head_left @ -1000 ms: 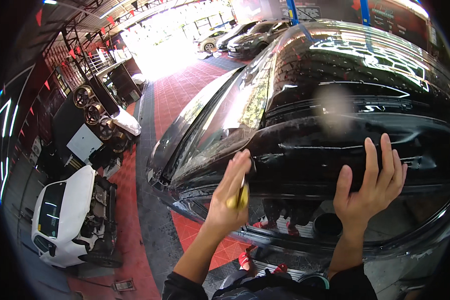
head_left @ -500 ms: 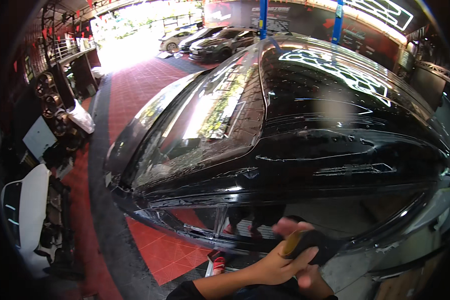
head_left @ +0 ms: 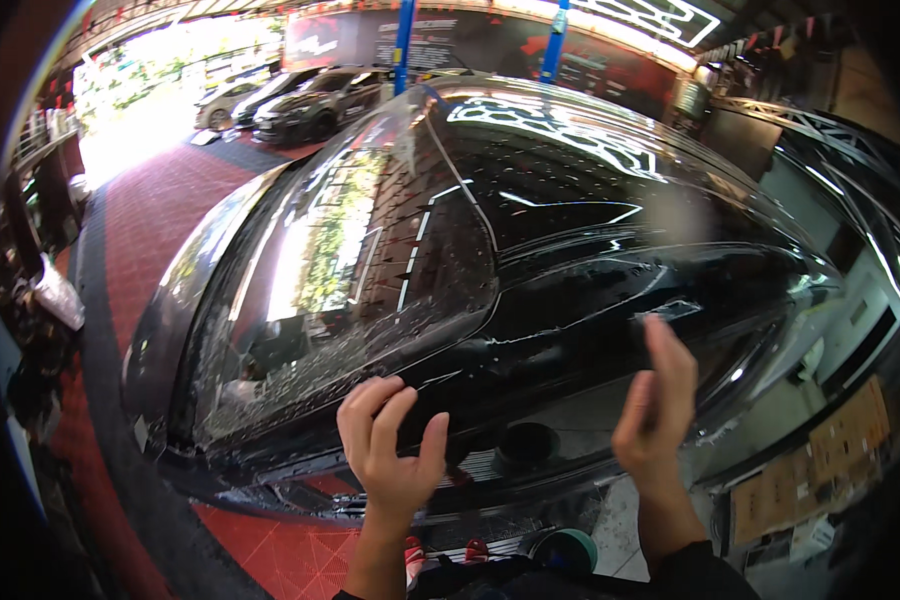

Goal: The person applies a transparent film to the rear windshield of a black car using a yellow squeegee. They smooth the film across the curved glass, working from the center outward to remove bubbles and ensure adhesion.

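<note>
A glossy black car covered in water beads fills the middle, its roof [head_left: 590, 215] and windshield [head_left: 340, 260] in front of me. My left hand [head_left: 388, 450] is raised over the near front door, below the windshield's lower corner. Its fingers are curled but apart, with nothing visible in them. Farther right, my right hand [head_left: 662, 405] is held up in front of the roof edge and side window. The fingers are stretched upward and the thumb stands off; nothing shows in its grasp. Whether either hand touches the car is unclear.
By my feet, a dark bucket with a teal rim [head_left: 567, 550] stands beside the car. Cardboard [head_left: 815, 460] lies at the right. Parked cars [head_left: 310, 105] and blue posts [head_left: 404, 45] are at the back. Wheels and parts line the left side of the red tiled floor [head_left: 155, 210].
My hands were together at the lower right around a black piece with a yellowish edge. Now they are apart and raised, and that piece is out of sight. The view has swung right.
</note>
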`<move>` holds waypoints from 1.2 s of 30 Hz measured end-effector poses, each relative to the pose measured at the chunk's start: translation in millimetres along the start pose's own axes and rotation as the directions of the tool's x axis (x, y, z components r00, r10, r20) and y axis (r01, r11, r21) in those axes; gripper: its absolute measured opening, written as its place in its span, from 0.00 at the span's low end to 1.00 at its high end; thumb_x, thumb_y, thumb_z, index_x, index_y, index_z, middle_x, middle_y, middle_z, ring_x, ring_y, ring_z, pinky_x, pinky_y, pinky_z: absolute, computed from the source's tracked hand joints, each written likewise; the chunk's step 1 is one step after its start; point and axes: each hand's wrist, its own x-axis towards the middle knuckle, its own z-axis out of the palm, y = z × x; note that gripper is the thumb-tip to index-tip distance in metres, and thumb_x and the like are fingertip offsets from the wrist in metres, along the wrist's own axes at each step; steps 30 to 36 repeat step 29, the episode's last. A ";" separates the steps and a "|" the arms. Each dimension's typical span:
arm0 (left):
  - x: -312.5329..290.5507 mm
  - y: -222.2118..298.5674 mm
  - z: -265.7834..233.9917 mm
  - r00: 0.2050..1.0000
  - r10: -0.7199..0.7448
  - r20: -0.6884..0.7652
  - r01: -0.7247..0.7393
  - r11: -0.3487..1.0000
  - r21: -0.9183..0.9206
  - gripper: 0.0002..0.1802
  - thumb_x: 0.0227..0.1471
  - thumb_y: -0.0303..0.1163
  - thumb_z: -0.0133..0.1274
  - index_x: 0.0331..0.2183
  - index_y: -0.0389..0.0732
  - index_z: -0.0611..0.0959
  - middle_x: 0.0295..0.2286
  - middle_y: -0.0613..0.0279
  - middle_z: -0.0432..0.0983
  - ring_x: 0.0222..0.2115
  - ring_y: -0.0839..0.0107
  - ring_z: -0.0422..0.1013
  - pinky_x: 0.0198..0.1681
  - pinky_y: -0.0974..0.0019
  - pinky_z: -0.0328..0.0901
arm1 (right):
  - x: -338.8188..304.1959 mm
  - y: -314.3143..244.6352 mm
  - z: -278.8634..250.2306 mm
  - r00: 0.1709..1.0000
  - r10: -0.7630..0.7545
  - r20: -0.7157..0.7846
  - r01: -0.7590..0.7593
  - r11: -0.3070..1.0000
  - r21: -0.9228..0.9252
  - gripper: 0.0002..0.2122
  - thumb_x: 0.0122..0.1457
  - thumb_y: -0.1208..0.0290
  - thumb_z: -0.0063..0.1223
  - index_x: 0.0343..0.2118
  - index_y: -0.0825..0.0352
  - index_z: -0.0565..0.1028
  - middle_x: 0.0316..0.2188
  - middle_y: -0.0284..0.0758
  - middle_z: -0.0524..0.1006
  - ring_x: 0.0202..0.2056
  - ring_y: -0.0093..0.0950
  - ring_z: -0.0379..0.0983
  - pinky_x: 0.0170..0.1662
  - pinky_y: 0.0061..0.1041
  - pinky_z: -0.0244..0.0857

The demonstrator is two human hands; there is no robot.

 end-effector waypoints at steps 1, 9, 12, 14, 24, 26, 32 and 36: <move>-1.9 -9.8 4.5 1.000 0.008 0.008 -0.008 1.000 0.008 0.23 0.45 0.31 0.66 0.44 0.36 0.80 0.46 0.50 0.75 0.47 0.49 0.70 0.53 0.47 0.63 | 4.5 -14.7 6.3 0.995 -0.021 0.096 0.020 1.000 0.017 0.33 0.51 0.74 0.59 0.62 0.75 0.66 0.60 0.49 0.69 0.61 0.46 0.65 0.62 0.41 0.60; -16.8 -18.8 20.6 0.986 0.123 0.113 -0.149 0.953 0.263 0.28 0.56 0.52 0.58 0.47 0.38 0.80 0.49 0.50 0.76 0.47 0.49 0.71 0.52 0.47 0.63 | 4.6 -39.7 32.8 0.920 -0.256 0.298 0.331 0.913 -0.239 0.20 0.59 0.73 0.47 0.53 0.72 0.76 0.55 0.44 0.75 0.56 0.38 0.73 0.63 0.43 0.62; -20.2 -22.5 13.1 0.980 0.125 0.153 -0.168 0.936 0.310 0.29 0.59 0.53 0.54 0.48 0.37 0.79 0.50 0.48 0.75 0.48 0.48 0.71 0.53 0.46 0.63 | 26.0 6.7 4.7 0.918 -0.270 0.289 0.356 0.883 -0.305 0.21 0.59 0.70 0.49 0.55 0.72 0.74 0.54 0.44 0.76 0.56 0.38 0.73 0.65 0.46 0.57; -21.7 -19.6 16.7 0.979 0.121 0.164 -0.165 0.942 0.291 0.29 0.60 0.54 0.53 0.48 0.37 0.79 0.50 0.47 0.75 0.49 0.47 0.71 0.54 0.45 0.63 | 33.6 33.6 -18.4 0.974 -0.040 0.223 0.125 0.917 -0.380 0.28 0.51 0.73 0.55 0.59 0.69 0.70 0.57 0.44 0.73 0.60 0.41 0.69 0.67 0.51 0.50; -10.8 -17.3 4.4 0.980 0.146 0.137 -0.172 0.964 0.203 0.28 0.59 0.52 0.56 0.51 0.40 0.81 0.50 0.49 0.77 0.50 0.49 0.73 0.55 0.49 0.65 | 46.1 53.5 -36.1 0.951 0.076 0.300 0.069 0.893 -0.444 0.24 0.59 0.70 0.55 0.60 0.58 0.70 0.58 0.37 0.72 0.58 0.34 0.70 0.68 0.53 0.39; -19.6 -19.2 8.2 0.971 0.143 0.190 -0.182 0.961 0.207 0.28 0.61 0.52 0.53 0.51 0.38 0.79 0.50 0.46 0.76 0.51 0.47 0.72 0.56 0.45 0.63 | 51.8 90.2 -63.1 0.937 0.303 0.174 -0.159 0.815 -0.557 0.23 0.60 0.66 0.58 0.59 0.58 0.70 0.58 0.37 0.72 0.61 0.33 0.66 0.68 0.53 0.39; -27.1 -30.1 3.3 0.959 0.117 0.258 -0.194 0.934 0.300 0.32 0.61 0.58 0.50 0.52 0.39 0.76 0.51 0.49 0.76 0.52 0.49 0.72 0.57 0.39 0.61 | 45.2 41.1 -18.6 0.946 0.209 0.250 -0.126 0.942 -0.312 0.26 0.61 0.56 0.58 0.61 0.56 0.68 0.60 0.37 0.71 0.62 0.34 0.65 0.69 0.50 0.36; -27.1 -30.1 3.3 0.959 0.117 0.258 -0.194 0.934 0.300 0.32 0.61 0.58 0.50 0.52 0.39 0.76 0.51 0.49 0.76 0.52 0.49 0.72 0.57 0.39 0.61 | 45.2 41.1 -18.6 0.946 0.209 0.250 -0.126 0.942 -0.312 0.26 0.61 0.56 0.58 0.61 0.56 0.68 0.60 0.37 0.71 0.62 0.34 0.65 0.69 0.50 0.36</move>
